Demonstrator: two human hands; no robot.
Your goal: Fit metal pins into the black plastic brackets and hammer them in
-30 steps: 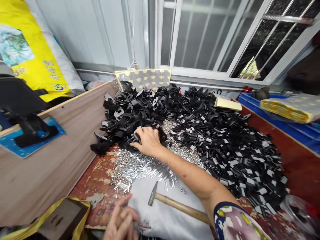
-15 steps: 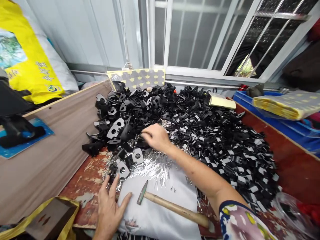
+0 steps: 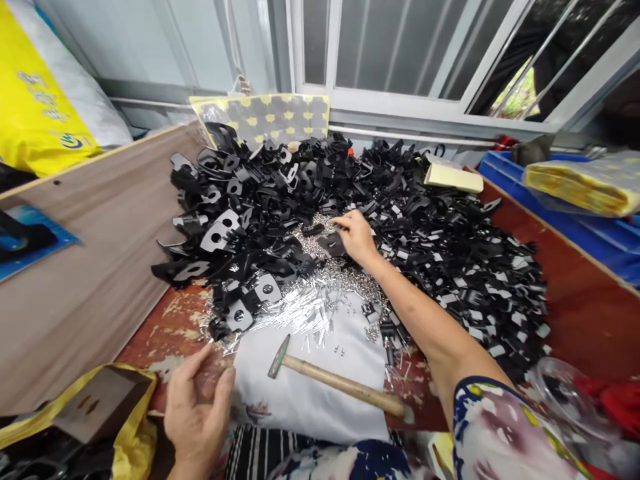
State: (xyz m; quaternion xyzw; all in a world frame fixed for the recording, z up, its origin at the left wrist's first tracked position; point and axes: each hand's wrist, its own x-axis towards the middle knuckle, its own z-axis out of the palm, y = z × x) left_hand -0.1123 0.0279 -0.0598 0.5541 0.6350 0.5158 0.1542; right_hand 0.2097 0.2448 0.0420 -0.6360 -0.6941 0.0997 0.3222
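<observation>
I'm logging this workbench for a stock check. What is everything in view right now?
table: one, worn red, centre
black parts: many, black, heaped across the table
pins: many, silver, loose in front of the black parts
white cloth: one, white, near table edge
hammer: one, wooden handle, on the white cloth
board: one, pale wood, left
patterned sheet: one, yellow and black, far edge
pad: one, pale yellow, far right of the black parts
crate: one, blue, right
sack: one, yellow, far left
left hand: open, near table edge
right hand: fingers among the black parts
</observation>
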